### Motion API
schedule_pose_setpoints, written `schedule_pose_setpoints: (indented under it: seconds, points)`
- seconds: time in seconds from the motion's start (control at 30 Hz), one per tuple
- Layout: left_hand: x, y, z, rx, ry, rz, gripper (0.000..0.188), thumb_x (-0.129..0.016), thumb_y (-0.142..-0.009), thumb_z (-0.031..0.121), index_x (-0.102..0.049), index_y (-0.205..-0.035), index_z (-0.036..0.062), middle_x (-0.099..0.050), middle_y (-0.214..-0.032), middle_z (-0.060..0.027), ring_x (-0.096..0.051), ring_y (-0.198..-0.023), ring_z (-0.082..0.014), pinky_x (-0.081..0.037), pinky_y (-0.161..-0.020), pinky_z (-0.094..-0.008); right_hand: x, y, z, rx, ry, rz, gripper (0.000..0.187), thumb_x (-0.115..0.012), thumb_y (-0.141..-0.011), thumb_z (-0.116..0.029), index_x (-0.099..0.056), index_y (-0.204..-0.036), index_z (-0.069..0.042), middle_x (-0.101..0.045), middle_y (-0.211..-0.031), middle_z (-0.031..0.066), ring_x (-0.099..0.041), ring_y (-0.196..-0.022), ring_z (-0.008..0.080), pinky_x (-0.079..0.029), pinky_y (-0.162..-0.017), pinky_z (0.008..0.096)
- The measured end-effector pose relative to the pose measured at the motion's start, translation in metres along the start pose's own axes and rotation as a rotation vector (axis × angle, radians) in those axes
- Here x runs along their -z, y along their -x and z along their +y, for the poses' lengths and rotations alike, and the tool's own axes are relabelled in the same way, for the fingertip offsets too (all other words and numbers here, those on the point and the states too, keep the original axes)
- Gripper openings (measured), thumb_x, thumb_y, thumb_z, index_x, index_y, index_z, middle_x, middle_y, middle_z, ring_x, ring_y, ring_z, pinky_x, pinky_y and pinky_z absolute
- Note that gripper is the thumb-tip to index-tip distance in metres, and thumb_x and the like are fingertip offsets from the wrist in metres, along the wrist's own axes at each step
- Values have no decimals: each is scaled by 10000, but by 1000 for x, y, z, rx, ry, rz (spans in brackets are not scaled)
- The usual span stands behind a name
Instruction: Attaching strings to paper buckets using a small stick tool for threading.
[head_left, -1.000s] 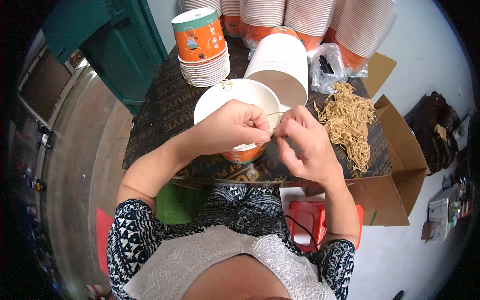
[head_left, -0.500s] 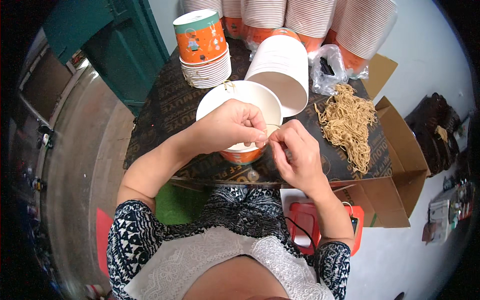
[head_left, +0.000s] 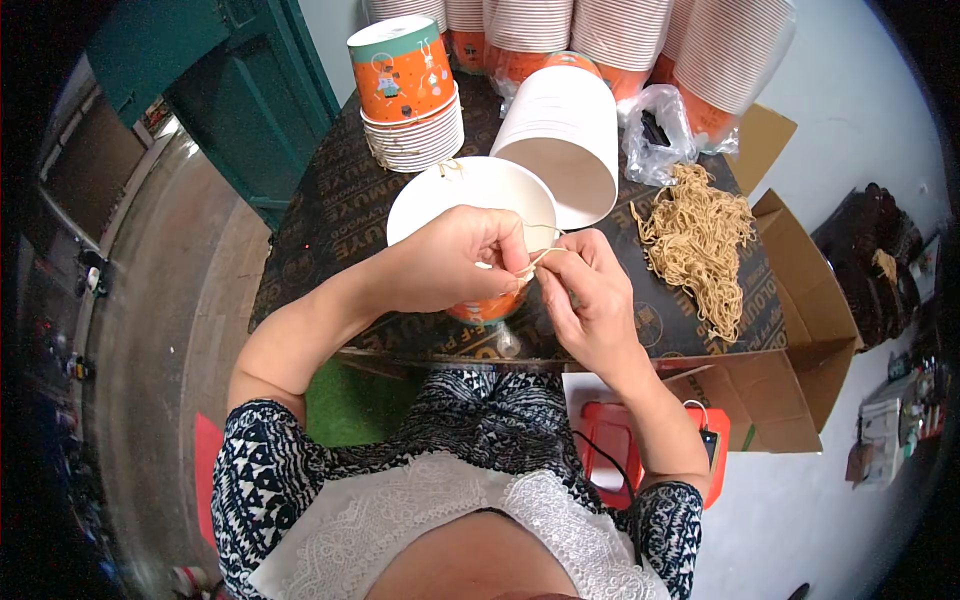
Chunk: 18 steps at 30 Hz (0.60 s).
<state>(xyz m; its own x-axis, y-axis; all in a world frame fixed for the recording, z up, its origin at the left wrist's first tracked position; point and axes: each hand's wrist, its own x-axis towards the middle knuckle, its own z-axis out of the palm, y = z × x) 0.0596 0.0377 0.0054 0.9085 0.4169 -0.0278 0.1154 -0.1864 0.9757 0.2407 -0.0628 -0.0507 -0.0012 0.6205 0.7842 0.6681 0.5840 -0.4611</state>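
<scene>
At mid-frame I see the left hand (head_left: 465,252) and right hand (head_left: 597,292), each grip pinching thin tan string (head_left: 541,257) over a round white-and-orange paper tub (head_left: 415,205), a tangled tan string heap (head_left: 697,250) farther right, stacked white-rimmed tubs (head_left: 620,35) up top.

L hand (head_left: 455,258) hides pt of tub (head_left: 432,202); cup stacks (head_left: 530,25) cropped @ top.

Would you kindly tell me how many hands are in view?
2: the left hand over the white-lined tub, the right hand close beside it, both pinching tan cord.
</scene>
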Motion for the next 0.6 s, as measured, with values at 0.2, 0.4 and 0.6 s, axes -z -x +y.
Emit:
schedule_pose_setpoints:
  seconds: [0.2,0.4,0.6]
  points:
    - [-21,5,0,-177,-488,269,132,-660,-830,-22,-567,-915,20,-603,-843,-38,-578,-783,-106,-483,-695,-272,-1,-1,-6,-71,-45,-17,89,-693,-796,25,-653,-870,-2,-557,-811,140,-582,-718,293,-483,-636,381]
    - [-32,10,-9,-511,-869,494,152,-664,-812,-33,-561,-898,37,-567,-781,-88,-551,-669,-229,-448,-613,-350,0,-4,-5,-24,-31,-8,100,-688,-794,28,-655,-886,5,-548,-799,136,-575,-701,293,-480,-625,379]
    - [-30,9,-15,-591,-863,498,164,-681,-808,-28,-557,-884,46,-560,-735,-81,-546,-646,-244,-437,-607,-353,4,-9,-11,-162,-124,-86,159,-642,-820,28,-651,-978,16,-544,-841,148,-562,-765,307,-478,-688,383]
